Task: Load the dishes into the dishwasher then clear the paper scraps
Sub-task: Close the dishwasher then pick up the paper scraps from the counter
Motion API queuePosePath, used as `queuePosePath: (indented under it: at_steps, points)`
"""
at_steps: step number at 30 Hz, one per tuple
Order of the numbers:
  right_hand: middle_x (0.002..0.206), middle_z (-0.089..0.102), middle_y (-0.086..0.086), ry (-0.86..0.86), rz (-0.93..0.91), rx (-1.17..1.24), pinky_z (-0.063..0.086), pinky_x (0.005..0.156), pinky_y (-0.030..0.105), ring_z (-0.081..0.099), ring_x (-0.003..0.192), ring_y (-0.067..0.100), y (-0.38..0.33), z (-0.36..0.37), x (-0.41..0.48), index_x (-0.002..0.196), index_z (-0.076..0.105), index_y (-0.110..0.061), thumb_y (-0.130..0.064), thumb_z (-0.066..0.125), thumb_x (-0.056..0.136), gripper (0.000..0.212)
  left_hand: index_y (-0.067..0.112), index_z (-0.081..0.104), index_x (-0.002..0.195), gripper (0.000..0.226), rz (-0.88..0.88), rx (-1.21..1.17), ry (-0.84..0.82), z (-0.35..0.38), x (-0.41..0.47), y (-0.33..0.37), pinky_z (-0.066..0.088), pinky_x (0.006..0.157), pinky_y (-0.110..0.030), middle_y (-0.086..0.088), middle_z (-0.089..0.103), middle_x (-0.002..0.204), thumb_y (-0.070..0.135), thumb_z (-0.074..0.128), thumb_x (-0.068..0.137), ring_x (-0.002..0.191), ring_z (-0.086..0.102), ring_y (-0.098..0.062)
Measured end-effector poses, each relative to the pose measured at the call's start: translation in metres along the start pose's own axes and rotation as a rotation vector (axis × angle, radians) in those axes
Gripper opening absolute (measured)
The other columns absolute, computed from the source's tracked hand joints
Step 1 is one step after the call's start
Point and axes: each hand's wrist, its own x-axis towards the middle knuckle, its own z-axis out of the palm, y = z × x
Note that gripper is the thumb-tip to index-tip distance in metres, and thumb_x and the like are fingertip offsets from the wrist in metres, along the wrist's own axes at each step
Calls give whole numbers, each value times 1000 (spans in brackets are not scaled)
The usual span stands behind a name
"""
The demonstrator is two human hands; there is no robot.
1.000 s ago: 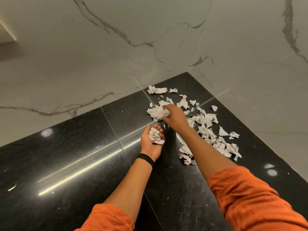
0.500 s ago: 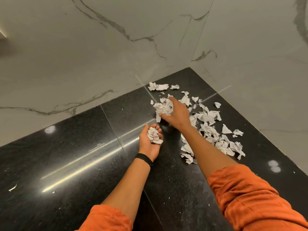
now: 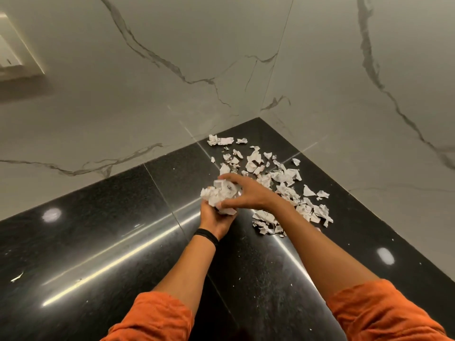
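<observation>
Torn white paper scraps [image 3: 283,179] lie on the black polished stone counter [image 3: 98,232], in its far corner between two veined marble walls [image 3: 152,94]. Just nearer and to the left, the left hand [image 3: 213,221] cups a crumpled white paper wad [image 3: 218,193] from below, and the right hand [image 3: 248,196] grips it from above.

Scraps [image 3: 283,178]: white paper, torn, crumpled, faint print seen on some. Bunch [image 3: 220,194] pinched between right fingers [image 3: 234,177] and thumb, cupped from below by left hand [image 3: 214,217]. Remainder scattered loose on black counter [image 3: 98,217], beyond and right of right fingers. Nearest pieces found just past fingertips. Small cluster lying near right wrist, on its right. Farthest strip set well beyond fingers.
</observation>
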Motion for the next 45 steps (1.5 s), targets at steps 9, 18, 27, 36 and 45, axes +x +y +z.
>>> queuePosePath:
  at_steps: [9, 18, 27, 36, 45]
  points:
    - [130, 60, -4, -112, 15, 61, 51, 103, 31, 60, 117, 12, 2, 13, -1, 146, 47, -27, -31, 90, 74, 83, 11, 59, 136, 65, -82, 81, -136, -11, -14, 6, 42, 111, -45, -14, 62, 131, 58, 57, 92, 122, 60, -29]
    - [124, 63, -10, 142, 43, 172, 45, 93, 29, 58, 113, 7, 1, 0, 38, 132, 59, -31, -69, 48, 94, 55, 14, 61, 130, 51, -75, -28, -194, -16, 1, 24, 57, 84, -38, -13, 61, 122, 43, 70, 89, 104, 62, -29]
    - [150, 49, -2, 178, 146, -533, 33, 110, 51, 44, 138, 25, 57, 9, 112, 149, 42, -27, -51, 73, 82, 78, 13, 55, 137, 58, -45, -62, -153, -29, 27, 42, 54, 84, -37, -17, 57, 128, 45, 68, 90, 95, 67, -30]
    - [116, 70, -11, 358, -67, -694, 25, 95, 37, 52, 119, 18, 78, 34, 95, 115, 71, -30, -39, 59, 96, 24, 13, 52, 142, 63, -28, -16, -111, -28, 39, 39, 54, 86, -37, -15, 61, 125, 47, 66, 91, 99, 66, -28]
    - [97, 68, -15, 702, -114, -23, 50, 81, 36, 54, 93, 7, 42, 21, 56, 106, 72, -25, -26, 69, 92, 15, 16, 70, 108, 31, 11, 46, -128, -15, 23, 27, 57, 79, -36, -9, 65, 107, 39, 73, 87, 92, 64, -24]
